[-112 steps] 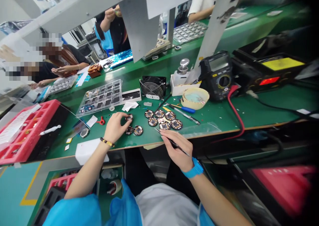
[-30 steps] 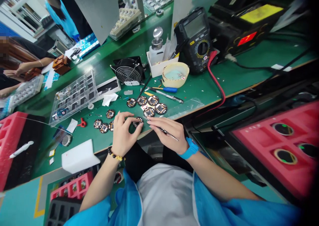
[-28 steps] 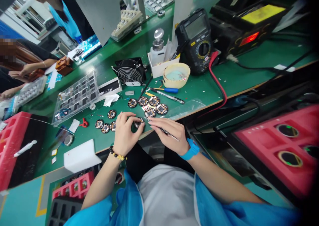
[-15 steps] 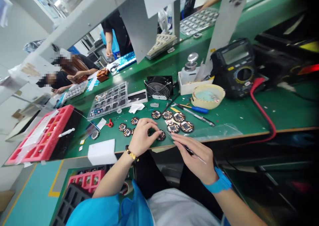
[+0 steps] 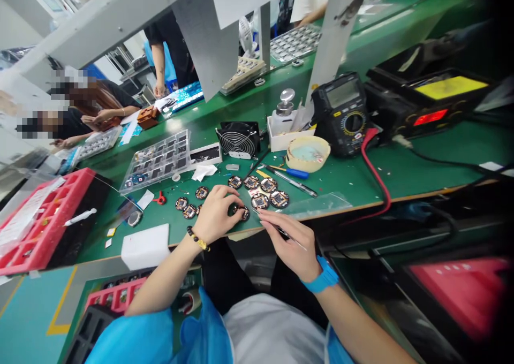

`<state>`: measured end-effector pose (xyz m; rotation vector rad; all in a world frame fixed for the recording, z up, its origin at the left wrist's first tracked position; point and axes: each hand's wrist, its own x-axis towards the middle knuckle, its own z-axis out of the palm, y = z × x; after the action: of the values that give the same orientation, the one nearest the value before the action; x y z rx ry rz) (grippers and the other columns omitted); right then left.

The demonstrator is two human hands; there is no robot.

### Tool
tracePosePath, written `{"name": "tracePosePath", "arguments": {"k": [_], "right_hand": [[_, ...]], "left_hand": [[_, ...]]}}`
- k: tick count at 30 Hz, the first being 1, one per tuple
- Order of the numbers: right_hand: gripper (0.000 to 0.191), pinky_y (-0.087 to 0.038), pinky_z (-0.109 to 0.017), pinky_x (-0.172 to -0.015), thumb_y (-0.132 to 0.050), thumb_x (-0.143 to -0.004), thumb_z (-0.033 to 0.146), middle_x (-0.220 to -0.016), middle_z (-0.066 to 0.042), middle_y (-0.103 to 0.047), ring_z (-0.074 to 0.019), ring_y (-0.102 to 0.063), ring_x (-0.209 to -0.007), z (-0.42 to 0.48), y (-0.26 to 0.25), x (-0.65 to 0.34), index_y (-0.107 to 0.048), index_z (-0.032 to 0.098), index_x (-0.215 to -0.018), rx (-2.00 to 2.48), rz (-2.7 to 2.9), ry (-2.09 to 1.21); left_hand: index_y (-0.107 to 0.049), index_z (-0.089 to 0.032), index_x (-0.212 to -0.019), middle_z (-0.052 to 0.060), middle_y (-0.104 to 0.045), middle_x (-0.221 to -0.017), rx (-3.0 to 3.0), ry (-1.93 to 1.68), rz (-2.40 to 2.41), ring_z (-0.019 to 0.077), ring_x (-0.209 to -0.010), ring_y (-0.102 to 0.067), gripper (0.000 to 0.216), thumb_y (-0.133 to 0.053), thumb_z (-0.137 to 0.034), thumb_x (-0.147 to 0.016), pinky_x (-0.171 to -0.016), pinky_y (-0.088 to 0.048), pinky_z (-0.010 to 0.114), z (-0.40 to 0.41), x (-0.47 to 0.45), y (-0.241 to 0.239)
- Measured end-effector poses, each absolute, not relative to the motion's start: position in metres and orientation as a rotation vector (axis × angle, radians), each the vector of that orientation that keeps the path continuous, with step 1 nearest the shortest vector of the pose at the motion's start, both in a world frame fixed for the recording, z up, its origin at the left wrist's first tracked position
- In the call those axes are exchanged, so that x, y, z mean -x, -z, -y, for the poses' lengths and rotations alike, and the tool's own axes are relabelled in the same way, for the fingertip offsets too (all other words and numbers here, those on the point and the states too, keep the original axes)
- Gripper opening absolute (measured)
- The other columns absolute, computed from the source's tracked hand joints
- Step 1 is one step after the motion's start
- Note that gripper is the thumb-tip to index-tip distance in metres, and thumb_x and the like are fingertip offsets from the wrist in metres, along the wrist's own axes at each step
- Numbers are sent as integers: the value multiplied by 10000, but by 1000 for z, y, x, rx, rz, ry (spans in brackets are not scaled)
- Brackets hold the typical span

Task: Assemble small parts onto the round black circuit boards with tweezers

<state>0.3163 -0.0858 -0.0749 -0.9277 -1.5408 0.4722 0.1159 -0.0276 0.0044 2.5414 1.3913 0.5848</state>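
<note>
Left hand (image 5: 219, 212) pinches one round board (image 5: 246, 213) — probably light, stiff, fragile, best held by its rim — right hand (image 5: 292, 242) closed around slim tool (image 5: 284, 233).

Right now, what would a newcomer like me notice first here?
Likely the left hand at a round circuit board and the right hand holding a thin tool, both near the front edge of the green bench. Then perhaps the large pink tray at far left, and the red display glowing on a black box at right.
</note>
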Motion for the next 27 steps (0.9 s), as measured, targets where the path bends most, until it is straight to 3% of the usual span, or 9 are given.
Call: {"name": "tracePosePath", "arguments": {"k": [11,20,27], "right_hand": [[295,-627,-386,-973,-684,-939,75,-1161,-45,-801,-231,-777,-1043,83,78,-315,-761,267,-1149,915,1521,-454],[291,-638,-412,-944,-673,-949,91,-1160,-41,-795,-240,-772,-1042,84,88,-317,-753,289,-1146,902,1509,-490],[282,-628,-393,-964,-671,-953,98,-1169,-39,-792,-232,-769,-1062,85,84,-316,-748,282,-1152,917,1523,-482]], "left_hand": [[-691,-182,-949,83,-728,-1051,-3070,-273,-1063,260,-1139,-650,199,-532,-262,-1038,-1075,-496,417,18,-111,-11],[-704,-220,-930,55,-755,-1012,-2757,-748,-1456,223,-1015,-678,82,-655,-277,-962,-970,-529,404,-35,-49,-56],[-720,-197,-874,83,-762,-1018,-2379,-744,-1772,233,-985,-683,71,-697,-263,-885,-994,-527,419,-99,3,-61]]}}
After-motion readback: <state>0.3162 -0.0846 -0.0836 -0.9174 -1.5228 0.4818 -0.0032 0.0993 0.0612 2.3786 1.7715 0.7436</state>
